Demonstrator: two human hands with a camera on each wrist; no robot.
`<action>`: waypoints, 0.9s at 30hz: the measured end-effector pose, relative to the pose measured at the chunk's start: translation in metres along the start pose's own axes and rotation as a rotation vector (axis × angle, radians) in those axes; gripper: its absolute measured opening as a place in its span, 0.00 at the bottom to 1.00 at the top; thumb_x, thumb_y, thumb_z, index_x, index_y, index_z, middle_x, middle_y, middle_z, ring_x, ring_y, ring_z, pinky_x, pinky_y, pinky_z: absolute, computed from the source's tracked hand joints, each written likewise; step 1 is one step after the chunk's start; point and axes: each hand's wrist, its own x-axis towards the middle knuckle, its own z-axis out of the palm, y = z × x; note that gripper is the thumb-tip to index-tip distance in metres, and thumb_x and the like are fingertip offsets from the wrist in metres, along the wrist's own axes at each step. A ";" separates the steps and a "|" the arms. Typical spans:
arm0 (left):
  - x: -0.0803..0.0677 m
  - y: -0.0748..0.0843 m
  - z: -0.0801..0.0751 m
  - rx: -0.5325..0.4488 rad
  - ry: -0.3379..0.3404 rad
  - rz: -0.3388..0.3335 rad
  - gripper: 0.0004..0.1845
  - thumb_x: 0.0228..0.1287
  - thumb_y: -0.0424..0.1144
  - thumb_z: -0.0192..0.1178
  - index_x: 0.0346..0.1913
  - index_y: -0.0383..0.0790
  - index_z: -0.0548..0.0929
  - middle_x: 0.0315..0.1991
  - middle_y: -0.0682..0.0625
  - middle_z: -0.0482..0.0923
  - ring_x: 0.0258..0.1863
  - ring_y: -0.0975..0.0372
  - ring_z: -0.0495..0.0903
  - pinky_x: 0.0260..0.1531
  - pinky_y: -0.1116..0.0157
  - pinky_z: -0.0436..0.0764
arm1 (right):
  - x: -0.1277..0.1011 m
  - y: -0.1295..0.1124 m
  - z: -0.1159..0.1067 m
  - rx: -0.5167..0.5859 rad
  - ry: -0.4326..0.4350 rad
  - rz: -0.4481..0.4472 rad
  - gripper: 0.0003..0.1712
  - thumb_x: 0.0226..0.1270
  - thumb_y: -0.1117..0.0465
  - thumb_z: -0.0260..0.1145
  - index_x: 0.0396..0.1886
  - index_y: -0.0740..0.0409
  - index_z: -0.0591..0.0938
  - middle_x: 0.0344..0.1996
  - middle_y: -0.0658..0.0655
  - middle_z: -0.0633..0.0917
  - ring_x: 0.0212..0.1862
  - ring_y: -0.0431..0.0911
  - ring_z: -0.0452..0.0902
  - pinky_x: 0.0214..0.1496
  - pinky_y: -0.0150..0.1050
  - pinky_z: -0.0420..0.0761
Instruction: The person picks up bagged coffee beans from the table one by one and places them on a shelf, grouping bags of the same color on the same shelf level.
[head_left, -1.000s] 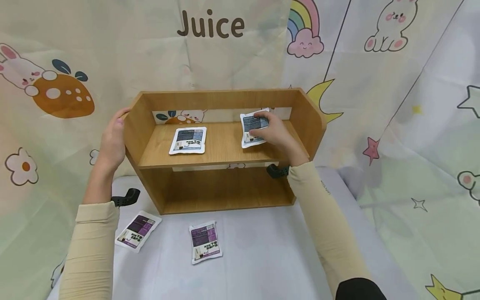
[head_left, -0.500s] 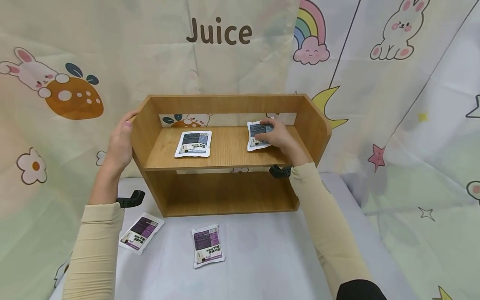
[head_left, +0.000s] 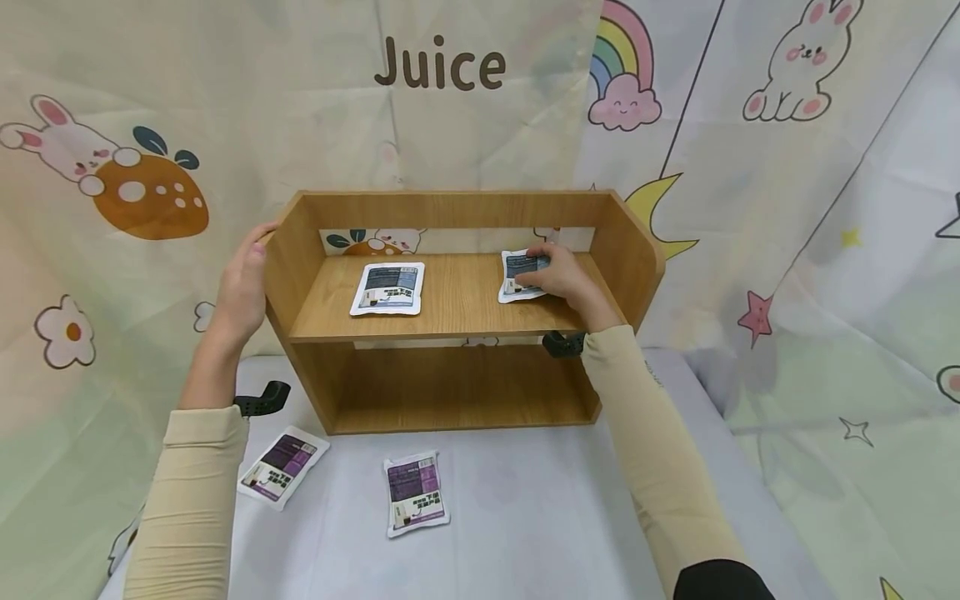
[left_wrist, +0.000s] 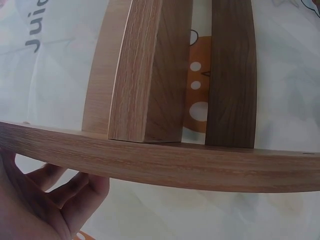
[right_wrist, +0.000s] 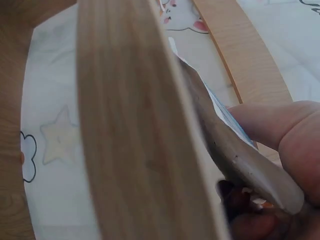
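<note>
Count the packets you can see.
4: two on the upper board of the wooden shelf, one at its left and one under the right hand; two on the table, and.

The shelf (head_left: 450,300) is warm brown wood grain, and the two packets on it (head_left: 387,288) (head_left: 519,275) are white with dark blue-grey labels. The two packets (head_left: 282,465) (head_left: 415,492) on the pale lilac table (head_left: 540,517) are white with purple labels. The curtain (head_left: 787,208) is pastel, printed with bunnies, a rainbow, stars and brown "Juice" lettering; both sleeves (head_left: 187,500) are beige.
</note>
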 end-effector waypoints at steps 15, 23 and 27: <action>-0.001 0.003 -0.001 -0.006 0.009 0.001 0.27 0.76 0.56 0.29 0.73 0.61 0.61 0.64 0.44 0.64 0.55 0.49 0.65 0.49 0.43 0.66 | -0.002 0.000 -0.004 -0.140 -0.007 0.016 0.39 0.58 0.51 0.73 0.66 0.60 0.71 0.63 0.63 0.68 0.57 0.55 0.65 0.62 0.50 0.65; -0.002 0.002 0.000 -0.007 0.010 0.004 0.26 0.76 0.55 0.30 0.73 0.60 0.61 0.64 0.44 0.64 0.55 0.50 0.66 0.49 0.46 0.67 | -0.003 0.002 -0.003 -0.119 -0.001 0.021 0.40 0.56 0.51 0.75 0.66 0.59 0.71 0.63 0.63 0.68 0.57 0.55 0.64 0.62 0.50 0.65; -0.002 0.003 0.000 -0.004 0.009 0.005 0.26 0.76 0.55 0.30 0.73 0.59 0.61 0.64 0.44 0.64 0.55 0.49 0.66 0.49 0.46 0.68 | -0.004 0.004 -0.003 -0.094 0.010 0.019 0.40 0.56 0.51 0.75 0.66 0.58 0.71 0.64 0.63 0.67 0.58 0.55 0.64 0.63 0.50 0.64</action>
